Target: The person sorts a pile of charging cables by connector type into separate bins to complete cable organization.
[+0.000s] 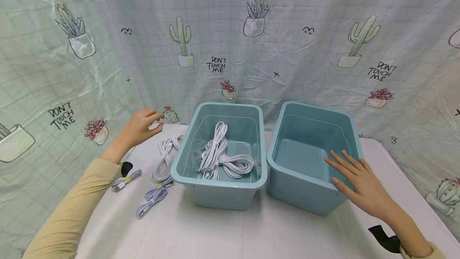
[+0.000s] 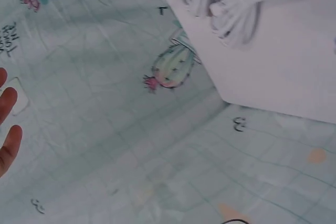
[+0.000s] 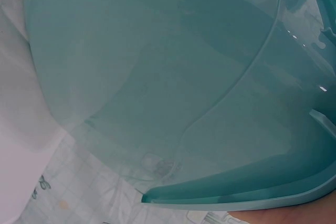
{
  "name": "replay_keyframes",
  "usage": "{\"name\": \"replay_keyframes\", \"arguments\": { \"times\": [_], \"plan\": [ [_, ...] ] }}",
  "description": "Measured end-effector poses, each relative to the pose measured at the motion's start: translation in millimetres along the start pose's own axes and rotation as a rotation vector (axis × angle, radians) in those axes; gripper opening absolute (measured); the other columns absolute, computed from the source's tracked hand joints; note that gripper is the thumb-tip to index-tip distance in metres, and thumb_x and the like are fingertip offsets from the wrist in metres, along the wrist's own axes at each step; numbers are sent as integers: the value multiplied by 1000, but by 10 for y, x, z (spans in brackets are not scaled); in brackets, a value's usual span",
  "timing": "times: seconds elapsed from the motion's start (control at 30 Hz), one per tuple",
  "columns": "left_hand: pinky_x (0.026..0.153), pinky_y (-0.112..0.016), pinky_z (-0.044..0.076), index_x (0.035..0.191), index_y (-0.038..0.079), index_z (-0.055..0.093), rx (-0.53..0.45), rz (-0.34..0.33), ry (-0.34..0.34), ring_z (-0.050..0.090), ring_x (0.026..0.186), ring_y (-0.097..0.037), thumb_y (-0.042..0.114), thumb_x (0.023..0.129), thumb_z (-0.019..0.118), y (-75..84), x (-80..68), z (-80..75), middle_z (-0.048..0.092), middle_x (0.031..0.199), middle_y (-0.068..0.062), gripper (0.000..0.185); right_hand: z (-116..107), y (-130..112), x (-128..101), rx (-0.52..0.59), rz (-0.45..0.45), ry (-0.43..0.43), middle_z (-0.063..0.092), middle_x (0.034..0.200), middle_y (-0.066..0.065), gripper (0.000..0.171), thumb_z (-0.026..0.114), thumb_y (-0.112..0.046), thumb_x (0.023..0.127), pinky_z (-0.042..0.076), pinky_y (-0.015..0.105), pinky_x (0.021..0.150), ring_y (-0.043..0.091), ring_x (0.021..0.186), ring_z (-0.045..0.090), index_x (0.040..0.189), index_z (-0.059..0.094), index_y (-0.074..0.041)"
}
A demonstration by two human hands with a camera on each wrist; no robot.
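Both hands are free: the left hand (image 1: pixel 141 128) hovers above the worktop's (image 1: pixel 230 231) far left corner with fingers loosely curled around nothing, while the right hand (image 1: pixel 359 183) lies flat, fingers straight, on the near rim of the right bin (image 1: pixel 305 131) (nothing shows inside it). Just beside that bin stands the left bin (image 1: pixel 187 171), with white cables (image 1: pixel 221 155) bundled inside. More coiled cables (image 1: pixel 165 155) lie on the white cloth left of the bins, below the left hand. A cactus-print curtain (image 1: pixel 323 51) hangs behind.
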State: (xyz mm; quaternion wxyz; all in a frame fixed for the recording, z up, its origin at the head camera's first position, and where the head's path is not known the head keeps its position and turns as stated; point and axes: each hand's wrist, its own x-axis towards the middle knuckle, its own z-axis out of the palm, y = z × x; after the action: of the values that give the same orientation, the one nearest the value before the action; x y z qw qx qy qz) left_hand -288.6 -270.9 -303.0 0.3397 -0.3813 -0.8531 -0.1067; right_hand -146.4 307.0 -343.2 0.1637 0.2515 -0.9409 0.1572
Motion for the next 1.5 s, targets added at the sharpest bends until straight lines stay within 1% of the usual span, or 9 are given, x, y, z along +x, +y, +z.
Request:
{"name": "replay_keyframes", "arguments": {
  "times": [0.13, 0.33, 0.53, 0.7, 0.73, 0.9, 0.97, 1.23, 1.5],
  "plan": [
    [60, -37, 43, 87, 2, 63, -3, -19, -29, 55, 67, -21, 3, 71, 64, -70, -106, 35, 62, 77, -8, 16, -1, -1, -4, 4, 1, -1, 18, 148, -12, 57, 56, -20, 86, 2, 62, 103, 4, 138, 1, 138, 33, -26],
    [64, -39, 47, 93, 3, 64, -1, -57, -127, 58, 76, -26, 3, 72, 66, -153, -300, 121, 65, 85, -12, 21, 0, 0, -4, -2, 0, 1, 18, 148, -13, 56, 55, -22, 87, 2, 61, 104, 1, 137, -1, 138, 33, -26],
    [63, -38, 46, 93, 1, 64, -9, -49, -168, 57, 75, -25, 2, 71, 66, -211, -504, 243, 64, 85, -12, 22, 5, 4, -2, -5, 0, 3, 17, 148, -13, 56, 54, -22, 87, 2, 61, 104, 1, 138, 0, 138, 33, -26],
    [67, -40, 46, 94, 1, 64, 10, -62, -226, 56, 77, -25, 3, 70, 68, -225, -650, 315, 63, 86, -11, 24, 2, 0, -1, -4, -4, 5, 19, 148, -11, 56, 55, -21, 87, 1, 60, 104, 1, 137, -1, 138, 33, -25],
    [70, -42, 46, 94, 0, 64, 12, -59, -239, 57, 77, -26, 3, 70, 68, -229, -674, 332, 63, 86, -11, 25, 1, -1, -1, -3, -4, 5, 19, 148, -11, 56, 55, -21, 87, 1, 61, 104, 1, 137, 0, 138, 33, -25],
    [67, -41, 46, 94, 2, 64, 42, 6, -267, 55, 75, -24, 4, 68, 70, -259, -795, 459, 62, 83, -9, 27, -2, -5, 0, 1, -3, 4, 19, 148, -11, 55, 54, -22, 87, 1, 61, 104, 2, 138, 0, 138, 34, -25],
    [62, -38, 44, 93, 4, 64, 60, 26, -281, 54, 75, -23, 5, 67, 70, -262, -835, 505, 61, 83, -8, 27, -1, -5, -1, 1, -4, 4, 18, 148, -12, 55, 54, -22, 87, 1, 61, 104, 2, 138, 0, 138, 34, -25],
    [62, -42, 43, 100, 8, 64, 111, 32, -382, 54, 85, -27, 5, 66, 71, -266, -927, 619, 62, 93, -11, 34, 11, 9, -12, 10, -1, 6, 20, 148, -10, 55, 54, -22, 87, -2, 59, 105, 2, 138, 0, 138, 34, -25],
    [64, -40, 40, 104, 12, 63, 144, 139, -429, 54, 96, -29, 5, 61, 74, -277, -962, 730, 62, 103, -11, 46, 4, 9, -9, 11, 0, 4, 19, 148, -11, 55, 54, -22, 87, -2, 59, 105, 2, 138, 0, 138, 34, -25]
  ]
}}
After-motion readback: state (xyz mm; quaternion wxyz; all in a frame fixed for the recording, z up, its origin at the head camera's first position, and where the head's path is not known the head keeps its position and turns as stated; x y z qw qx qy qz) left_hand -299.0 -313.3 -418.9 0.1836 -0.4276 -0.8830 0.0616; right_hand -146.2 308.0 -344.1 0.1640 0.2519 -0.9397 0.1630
